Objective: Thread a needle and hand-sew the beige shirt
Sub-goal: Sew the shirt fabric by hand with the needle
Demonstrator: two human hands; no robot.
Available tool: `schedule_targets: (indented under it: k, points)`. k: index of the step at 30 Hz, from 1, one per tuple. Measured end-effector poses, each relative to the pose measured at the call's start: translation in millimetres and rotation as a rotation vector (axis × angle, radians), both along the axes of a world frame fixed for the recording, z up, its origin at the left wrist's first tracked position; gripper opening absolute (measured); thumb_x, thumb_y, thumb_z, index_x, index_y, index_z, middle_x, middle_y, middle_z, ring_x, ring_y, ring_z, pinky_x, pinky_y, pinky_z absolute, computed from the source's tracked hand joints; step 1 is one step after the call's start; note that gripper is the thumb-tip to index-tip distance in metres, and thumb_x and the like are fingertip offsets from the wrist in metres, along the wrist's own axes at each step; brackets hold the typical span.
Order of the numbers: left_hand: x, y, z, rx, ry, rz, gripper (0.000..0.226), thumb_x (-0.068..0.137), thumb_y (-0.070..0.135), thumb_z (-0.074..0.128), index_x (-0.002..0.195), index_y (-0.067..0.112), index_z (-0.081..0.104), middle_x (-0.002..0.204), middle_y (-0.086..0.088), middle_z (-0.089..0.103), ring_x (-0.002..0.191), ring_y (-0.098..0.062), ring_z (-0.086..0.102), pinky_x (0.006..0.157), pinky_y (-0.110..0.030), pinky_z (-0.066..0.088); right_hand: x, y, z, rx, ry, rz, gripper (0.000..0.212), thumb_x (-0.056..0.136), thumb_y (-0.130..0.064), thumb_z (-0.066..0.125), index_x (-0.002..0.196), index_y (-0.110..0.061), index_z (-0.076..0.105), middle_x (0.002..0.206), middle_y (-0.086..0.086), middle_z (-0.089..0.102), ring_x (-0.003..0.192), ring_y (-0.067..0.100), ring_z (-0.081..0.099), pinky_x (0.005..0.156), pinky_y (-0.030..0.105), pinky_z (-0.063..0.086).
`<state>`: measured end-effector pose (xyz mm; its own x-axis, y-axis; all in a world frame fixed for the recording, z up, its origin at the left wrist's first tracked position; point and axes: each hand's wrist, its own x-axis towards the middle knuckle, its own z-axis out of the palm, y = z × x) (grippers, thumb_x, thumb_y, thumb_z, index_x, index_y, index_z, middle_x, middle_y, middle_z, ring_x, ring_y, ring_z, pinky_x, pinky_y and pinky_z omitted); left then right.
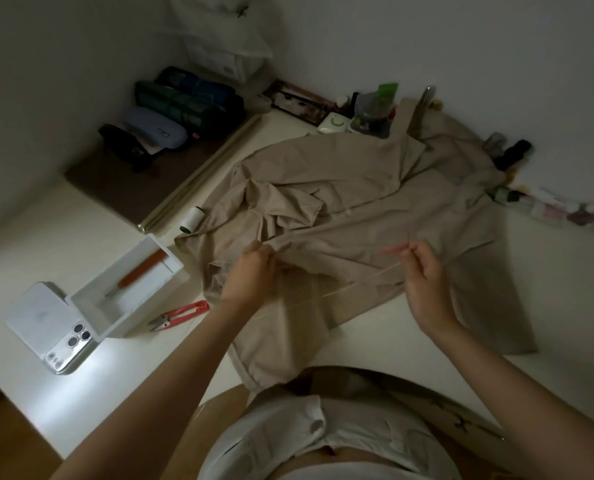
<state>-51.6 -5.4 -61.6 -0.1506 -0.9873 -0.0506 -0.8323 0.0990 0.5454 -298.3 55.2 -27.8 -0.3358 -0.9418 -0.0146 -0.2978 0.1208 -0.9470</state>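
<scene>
The beige shirt (351, 202) lies crumpled across the white table (46, 237), one part hanging over the near edge. My left hand (250, 275) grips a fold of the shirt near its left side. My right hand (423, 271) is raised to the right, fingers pinched on a thin needle (408, 242) that points up. A pale thread (357, 282) runs taut from that hand down and left to the fabric. A white thread spool (192, 219) stands by the shirt's left edge.
An open white box (132, 289) holds an orange-handled tool (137, 271). Red thread snips (181, 315) lie beside it, and a phone (51, 332) lies at the near left. Glasses cases, pouches and a book (122, 181) fill the far left; small bottles line the right wall.
</scene>
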Motion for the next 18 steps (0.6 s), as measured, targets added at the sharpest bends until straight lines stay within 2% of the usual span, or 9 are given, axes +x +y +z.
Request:
schedule_targets:
  k: [2,4,6,8,10,12,14,16,18]
  points:
    - [-8.3,8.4,19.0,-0.108,0.12,0.061,0.019,0.1,0.019,0.041,0.099,0.007,0.056,0.093,-0.003,0.054,0.081,-0.018,0.053,0.067,-0.025,0.039,-2.2,-2.0,5.6,-0.042,-0.129,-0.04,0.028,0.097,0.001,0.035,0.08,-0.016,0.05,0.075,-0.001,0.055,0.067,0.008,0.053,0.072,0.018,0.046]
    - [-18.2,24.3,35.3,-0.144,0.194,0.013,0.018,0.102,0.022,0.036,0.101,0.012,0.051,0.088,0.003,0.054,0.074,-0.011,0.051,0.061,-0.019,0.037,-7.0,-0.3,10.7,-0.013,-0.229,-0.033,0.028,0.095,0.004,0.032,0.077,-0.015,0.042,0.068,0.0,0.04,0.058,0.005,0.042,0.063,0.023,0.043]
    - [-23.8,42.8,37.8,-0.08,0.097,-0.132,0.015,0.102,0.025,0.035,0.105,0.016,0.048,0.088,-0.001,0.058,0.074,-0.016,0.055,0.061,-0.026,0.042,-12.7,5.3,11.5,0.117,-0.099,0.052,0.02,0.095,-0.001,0.037,0.082,-0.013,0.044,0.068,-0.001,0.039,0.056,0.008,0.037,0.054,0.019,0.035]
    - [-24.6,59.7,26.3,0.035,-0.136,-0.271,0.019,0.102,0.029,0.033,0.112,0.019,0.045,0.093,-0.002,0.061,0.073,-0.02,0.058,0.064,-0.033,0.045,-17.4,12.5,4.8,0.252,0.099,0.19,0.005,0.094,-0.007,0.048,0.092,-0.011,0.048,0.072,0.0,0.047,0.058,0.011,0.041,0.046,0.011,0.033]
    - [-23.8,73.6,9.0,0.122,-0.295,-0.355,0.025,0.102,0.034,0.033,0.119,0.02,0.042,0.105,0.0,0.058,0.077,-0.017,0.056,0.067,-0.031,0.045,-20.0,17.1,-6.5,0.297,0.24,0.3,0.01,0.091,-0.007,0.057,0.096,-0.012,0.05,0.073,-0.001,0.051,0.06,0.011,0.046,0.047,0.007,0.036]
    - [-26.0,84.9,-5.6,0.19,-0.334,-0.356,0.03,0.098,0.039,0.037,0.121,0.02,0.04,0.114,0.001,0.053,0.083,-0.016,0.054,0.068,-0.03,0.043,-20.1,18.0,-19.0,0.313,0.355,0.409,0.014,0.089,-0.007,0.061,0.097,-0.012,0.051,0.074,-0.005,0.051,0.063,0.003,0.048,0.051,0.003,0.037]
    - [-27.9,91.4,-15.3,0.211,-0.324,-0.311,0.034,0.094,0.04,0.043,0.121,0.019,0.04,0.115,0.001,0.05,0.085,-0.016,0.053,0.066,-0.027,0.038,-19.1,16.8,-32.4,0.351,0.419,0.505,0.019,0.09,-0.011,0.062,0.105,-0.012,0.053,0.085,-0.004,0.055,0.073,0.002,0.054,0.056,0.002,0.037]
    - [-27.6,93.5,-19.0,0.218,-0.278,-0.285,0.034,0.094,0.035,0.046,0.124,0.019,0.042,0.119,0.001,0.05,0.095,-0.019,0.056,0.069,-0.026,0.039,-19.1,14.1,-44.8,0.385,0.422,0.579,0.026,0.089,-0.012,0.063,0.114,-0.009,0.054,0.103,0.004,0.062,0.089,0.012,0.06,0.069,0.007,0.04]
    - [-23.9,91.4,-20.1,0.227,-0.248,-0.292,0.031,0.097,0.025,0.044,0.128,0.019,0.045,0.124,-0.001,0.051,0.104,-0.021,0.056,0.078,-0.028,0.043,-17.5,11.8,-51.8,0.422,0.413,0.604,0.027,0.089,-0.012,0.063,0.113,-0.006,0.053,0.109,0.008,0.061,0.096,0.016,0.059,0.076,0.018,0.043]
